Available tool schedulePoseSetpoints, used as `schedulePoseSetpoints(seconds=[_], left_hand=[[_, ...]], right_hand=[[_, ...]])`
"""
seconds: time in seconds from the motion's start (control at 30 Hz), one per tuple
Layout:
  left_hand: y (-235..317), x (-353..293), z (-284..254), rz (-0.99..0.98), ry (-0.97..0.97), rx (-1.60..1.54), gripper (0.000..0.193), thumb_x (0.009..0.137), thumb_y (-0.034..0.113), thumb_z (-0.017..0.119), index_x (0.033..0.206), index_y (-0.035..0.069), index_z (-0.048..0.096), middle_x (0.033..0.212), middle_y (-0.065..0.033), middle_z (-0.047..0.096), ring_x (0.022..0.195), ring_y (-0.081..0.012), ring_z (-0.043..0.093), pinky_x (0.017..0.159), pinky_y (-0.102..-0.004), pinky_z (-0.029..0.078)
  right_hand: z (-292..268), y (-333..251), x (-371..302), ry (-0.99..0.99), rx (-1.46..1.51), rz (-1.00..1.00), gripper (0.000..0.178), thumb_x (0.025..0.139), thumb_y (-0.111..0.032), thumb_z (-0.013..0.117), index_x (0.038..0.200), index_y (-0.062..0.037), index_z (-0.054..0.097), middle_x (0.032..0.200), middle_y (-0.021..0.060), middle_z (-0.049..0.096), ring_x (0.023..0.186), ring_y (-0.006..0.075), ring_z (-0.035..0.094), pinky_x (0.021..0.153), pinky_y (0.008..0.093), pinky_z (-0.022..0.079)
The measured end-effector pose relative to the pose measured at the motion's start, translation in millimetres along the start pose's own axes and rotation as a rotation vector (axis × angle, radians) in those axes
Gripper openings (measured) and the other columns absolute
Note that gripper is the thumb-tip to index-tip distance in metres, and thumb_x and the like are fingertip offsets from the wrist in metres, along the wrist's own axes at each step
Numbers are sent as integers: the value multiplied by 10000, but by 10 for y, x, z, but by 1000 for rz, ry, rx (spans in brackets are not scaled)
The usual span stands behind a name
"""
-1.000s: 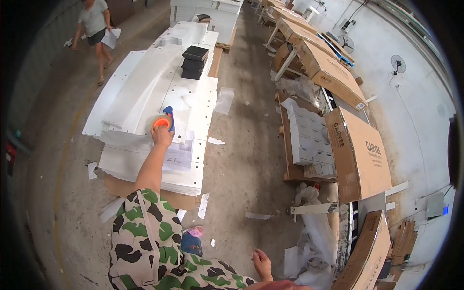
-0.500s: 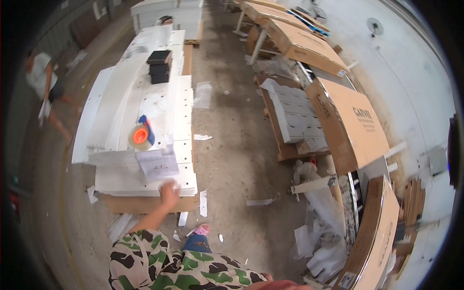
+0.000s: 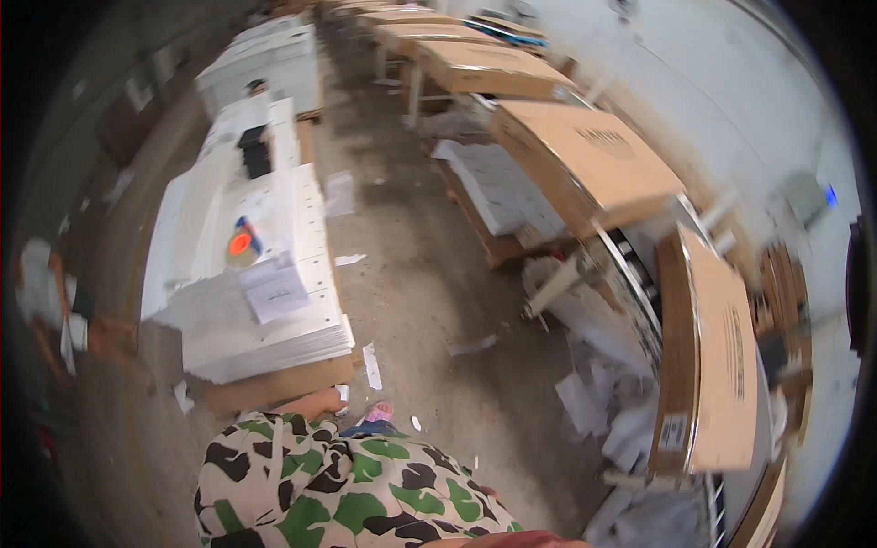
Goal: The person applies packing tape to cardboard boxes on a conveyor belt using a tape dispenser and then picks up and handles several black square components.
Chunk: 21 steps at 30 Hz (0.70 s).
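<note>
My left hand [image 3: 325, 402] hangs low in front of me, just past the camouflage-patterned sleeve [image 3: 265, 457]. It is near the front bottom corner of a tall stack of white panels [image 3: 265, 338]. Its fingers are blurred, so whether they are open or closed is unclear. A small white scrap [image 3: 343, 395] appears right beside the fingers; I cannot tell whether they touch it. On the stack lie a printed white sheet [image 3: 274, 290] and a tape dispenser [image 3: 241, 245] with an orange hub and blue handle. My right hand is not in view.
Black boxes [image 3: 255, 151] sit farther along the stack, which rests on brown cardboard [image 3: 274, 387]. Long cardboard cartons [image 3: 585, 155] line a conveyor at right, with crumpled white wrapping [image 3: 594, 384] below. Paper scraps [image 3: 372, 365] litter the floor. Another person [image 3: 55, 301] is at far left.
My left hand has dropped from beside the printed sheet to below the stack's front edge. The view has swung right. The other person now appears nearer the left rim.
</note>
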<state>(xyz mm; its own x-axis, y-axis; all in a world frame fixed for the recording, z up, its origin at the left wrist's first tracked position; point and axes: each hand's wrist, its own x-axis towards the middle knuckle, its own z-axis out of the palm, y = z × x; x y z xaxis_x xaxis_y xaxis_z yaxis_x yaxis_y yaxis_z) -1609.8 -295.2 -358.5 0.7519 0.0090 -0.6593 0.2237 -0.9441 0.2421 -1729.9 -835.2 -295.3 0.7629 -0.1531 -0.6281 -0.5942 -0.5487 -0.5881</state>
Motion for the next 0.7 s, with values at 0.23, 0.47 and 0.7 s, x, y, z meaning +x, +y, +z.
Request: schedulePoseSetpoints(seconds=[0.23, 0.47, 0.7], left_hand=[[1247, -29, -619, 323, 164, -143, 401, 852, 435, 549, 958, 73, 684, 916, -193, 669, 884, -345, 645, 777, -421, 499], [2358, 815, 110, 635, -353, 303, 366, 839, 392, 582, 974, 65, 677, 928, -195, 671, 885, -347, 649, 761, -408, 506], [2690, 1000, 302, 891, -365, 540, 370, 831, 368, 604, 1025, 60, 673, 951, -198, 672, 914, -337, 653, 769, -390, 505]], right_hand=[[380, 2454, -857, 419, -152, 346, 193, 729, -187, 560, 809, -61, 682, 815, 162, 652, 646, 300, 589, 600, 410, 492], [106, 1890, -1034, 444, 129, 728, 311, 751, -241, 525, 946, -85, 710, 1020, 177, 660, 948, 347, 630, 852, 416, 497], [987, 1428, -1350, 388, 308, 573, 315, 747, -285, 526, 889, -72, 710, 868, 168, 686, 795, 322, 663, 735, 424, 519]])
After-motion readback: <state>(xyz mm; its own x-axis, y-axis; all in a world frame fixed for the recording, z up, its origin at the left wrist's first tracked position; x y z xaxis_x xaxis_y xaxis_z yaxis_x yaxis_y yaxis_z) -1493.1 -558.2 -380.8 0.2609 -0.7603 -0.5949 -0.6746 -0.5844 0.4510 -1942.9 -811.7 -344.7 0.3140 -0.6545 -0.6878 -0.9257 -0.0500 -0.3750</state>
